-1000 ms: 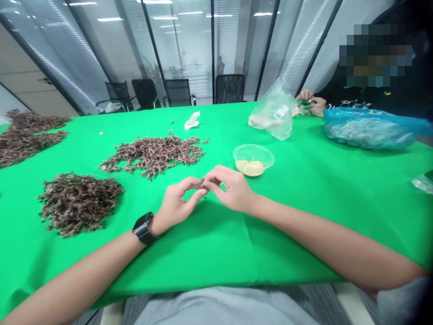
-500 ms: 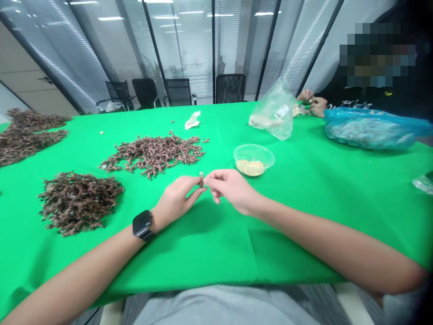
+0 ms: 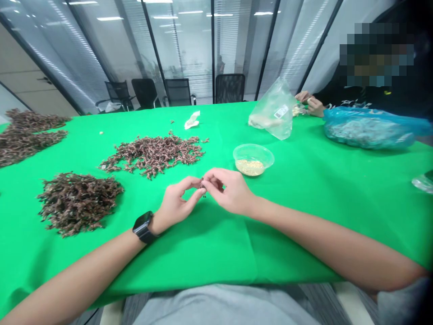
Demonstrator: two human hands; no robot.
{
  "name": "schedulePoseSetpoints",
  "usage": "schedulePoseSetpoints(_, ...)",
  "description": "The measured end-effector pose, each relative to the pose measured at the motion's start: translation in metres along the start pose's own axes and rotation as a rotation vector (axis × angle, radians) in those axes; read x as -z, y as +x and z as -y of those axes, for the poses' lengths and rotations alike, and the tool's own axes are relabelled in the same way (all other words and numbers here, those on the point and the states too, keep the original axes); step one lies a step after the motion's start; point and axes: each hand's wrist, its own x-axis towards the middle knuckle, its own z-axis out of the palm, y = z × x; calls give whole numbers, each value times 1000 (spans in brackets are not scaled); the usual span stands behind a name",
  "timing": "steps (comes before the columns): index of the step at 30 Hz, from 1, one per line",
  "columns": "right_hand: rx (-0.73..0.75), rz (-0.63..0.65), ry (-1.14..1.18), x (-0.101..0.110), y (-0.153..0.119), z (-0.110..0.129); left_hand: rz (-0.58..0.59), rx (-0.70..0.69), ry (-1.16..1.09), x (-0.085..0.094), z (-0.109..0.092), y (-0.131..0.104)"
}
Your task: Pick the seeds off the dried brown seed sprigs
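Note:
Between my fingertips is a small brown dried piece [image 3: 203,184], mostly covered by the fingers. My left hand [image 3: 178,198], with a black watch on its wrist, pinches it from the left. From the right, the thumb and forefinger of my right hand [image 3: 228,190] close on the same piece, touching my left fingertips. A clear plastic bowl [image 3: 253,155] with small pale yellow bits in it stands just beyond my right hand. Past my left hand lies a loose spread of similar brown dried pieces [image 3: 155,153]. Nearer on the left is a taller, darker heap [image 3: 80,203].
More brown heaps [image 3: 30,135] lie at the far left. A crumpled pale scrap [image 3: 192,120], a clear bag [image 3: 274,113] and a full blue bag [image 3: 368,128] rest on the green cloth [image 3: 297,253]. At the far right, another person's hands [image 3: 313,104] handle small pale things.
My right hand has rolled inward, its fingers curling tighter around the small piece. The piece is tipped lower between my fingertips. The co-worker's hands have shifted slightly.

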Motion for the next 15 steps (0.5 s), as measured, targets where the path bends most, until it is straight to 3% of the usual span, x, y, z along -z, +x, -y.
schedulePoseSetpoints(5,-524,7,469,-5,2,14,-15,-191,215,3,10,3)
schedulePoseSetpoints(8,-663,51,618,-1,5,18,-45,-209,233,4,12,4)
schedulePoseSetpoints(11,-530,60,482,4,8,14,-50,-107,146,3,9,4)
schedulePoseSetpoints(15,-173,35,78,12,10,4,-7,68,-71,2,0,3)
